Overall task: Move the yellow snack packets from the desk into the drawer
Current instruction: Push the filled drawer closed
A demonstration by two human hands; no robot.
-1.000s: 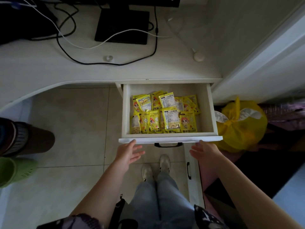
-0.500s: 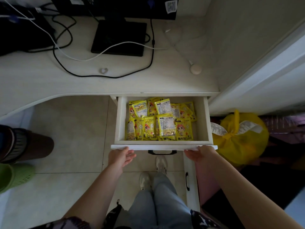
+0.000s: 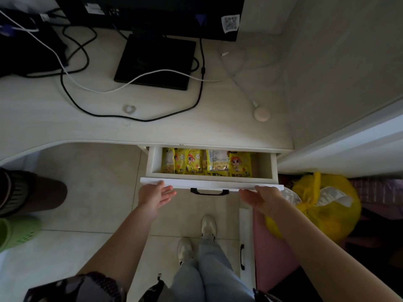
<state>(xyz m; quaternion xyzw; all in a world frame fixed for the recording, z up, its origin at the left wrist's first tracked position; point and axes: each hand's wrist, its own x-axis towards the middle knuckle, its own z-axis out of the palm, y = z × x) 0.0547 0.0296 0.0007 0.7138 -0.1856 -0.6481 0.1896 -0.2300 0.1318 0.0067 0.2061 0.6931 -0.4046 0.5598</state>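
The white drawer [image 3: 209, 184] under the desk edge stands partly pushed in, with only its front strip showing. Several yellow snack packets [image 3: 207, 163] with cartoon prints lie inside it; those further back are hidden under the desktop. My left hand [image 3: 156, 194] presses with straight fingers against the left end of the drawer front. My right hand [image 3: 260, 196] presses flat against the right end. A black handle [image 3: 209, 191] sits between the hands. No yellow packet is visible on the white desk [image 3: 152, 125].
A black monitor base [image 3: 156, 62], black and white cables [image 3: 87, 83] and a small round white object [image 3: 261, 114] lie on the desk. A yellow tied bag [image 3: 320, 205] sits on the floor at the right. Another person's leg and green shoe [image 3: 15, 232] stand at the left.
Both hands went from hovering near the drawer front to pressing on it, and the drawer has slid well inward under the desk, hiding most of the packets.
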